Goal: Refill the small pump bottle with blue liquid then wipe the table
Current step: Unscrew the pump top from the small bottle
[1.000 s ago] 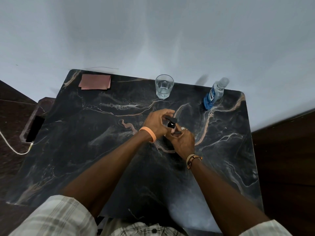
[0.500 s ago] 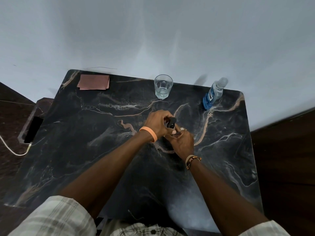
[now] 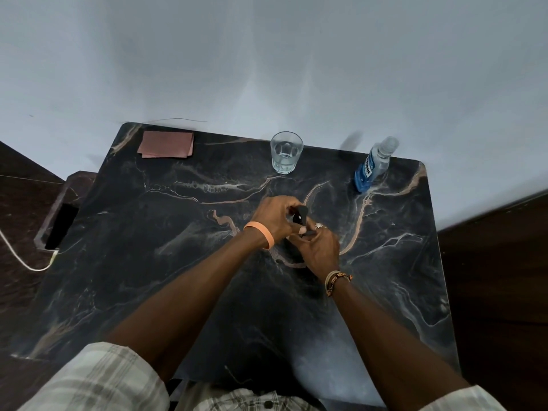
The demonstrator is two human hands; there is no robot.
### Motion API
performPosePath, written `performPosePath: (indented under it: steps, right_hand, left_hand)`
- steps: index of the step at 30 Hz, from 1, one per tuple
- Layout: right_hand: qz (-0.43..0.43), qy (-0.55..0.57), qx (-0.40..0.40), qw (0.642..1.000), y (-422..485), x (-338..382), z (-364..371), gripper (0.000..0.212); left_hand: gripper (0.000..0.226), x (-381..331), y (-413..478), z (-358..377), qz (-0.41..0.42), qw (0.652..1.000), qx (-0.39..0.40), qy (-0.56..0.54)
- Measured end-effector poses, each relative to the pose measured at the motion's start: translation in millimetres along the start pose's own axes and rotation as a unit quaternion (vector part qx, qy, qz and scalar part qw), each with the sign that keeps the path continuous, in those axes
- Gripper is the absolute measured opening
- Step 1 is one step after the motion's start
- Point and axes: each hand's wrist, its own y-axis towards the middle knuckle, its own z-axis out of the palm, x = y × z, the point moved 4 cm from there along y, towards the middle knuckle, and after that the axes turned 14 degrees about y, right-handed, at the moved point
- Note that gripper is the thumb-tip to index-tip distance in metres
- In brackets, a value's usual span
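The left hand [image 3: 275, 222] is curled over the black top of the small pump bottle [image 3: 299, 217], fingers and thumb pinching it from above. The right hand [image 3: 320, 252] sits just beneath and to the near side, its fingers wrapped up around the lower part of the same bottle. Most of the body is hidden inside that grip, so only the dark pump head shows between the two hands. Both hands are grasping it, pressed close together over the middle of the dark marbled table [image 3: 178, 247].

An orange wristband [image 3: 261, 232] circles the left wrist. The right hand wears a ring [image 3: 318, 225], with thread bracelets [image 3: 336, 278] at its wrist.

Straight beyond the hands, near the far edge, stands a clear glass [image 3: 287, 154] with a little water in it. Further right of the hands, also toward the far edge, is the bottle of blue liquid [image 3: 369, 170] — blue in its lower part, clear above, cap on. Well off to the left of the hands, in the far corner, lies a folded pinkish cloth [image 3: 167, 144], flat on the table and apart from everything else.

Past the table's left edge, on a lower ledge, a dark phone [image 3: 60, 228] rests with a white cable [image 3: 20, 258] trailing from it.
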Motion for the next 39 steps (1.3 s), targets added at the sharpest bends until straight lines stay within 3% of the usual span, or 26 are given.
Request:
performPosePath:
  steps: [8,11,19,24,26,31,39]
  right_hand:
    - [-0.016,-0.044,0.048,0.998,0,2,-2,0.034]
    - [-0.018,-0.069,0.066,0.995,0,2,-2,0.029]
    - [-0.020,-0.090,0.080,0.993,0,11,-2,0.032]
    - [-0.034,-0.086,0.060,0.994,-7,12,-12,0.072]
    - [-0.058,-0.070,0.035,0.995,-14,19,-19,0.078]
    - [-0.145,-0.035,-0.026,0.988,-35,57,-34,0.054]
    - [-0.194,0.104,-0.023,0.975,-50,128,-11,0.036]
  left_hand:
    - [0.043,1,-2,0,0.034,0.999,0.006,0.005]
    - [0.031,3,-3,0,0.036,0.999,0.018,-0.010]
    - [0.039,3,-4,-2,-0.028,0.998,-0.021,0.047]
    - [0.040,-3,-9,-14,-0.013,0.997,-0.056,0.045]
    - [0.041,-6,-12,-21,-0.005,0.997,-0.068,0.027]
    - [0.038,-13,-21,-45,0.016,0.995,-0.084,-0.044]
    - [0.037,11,-44,-100,-0.032,0.964,-0.194,-0.179]
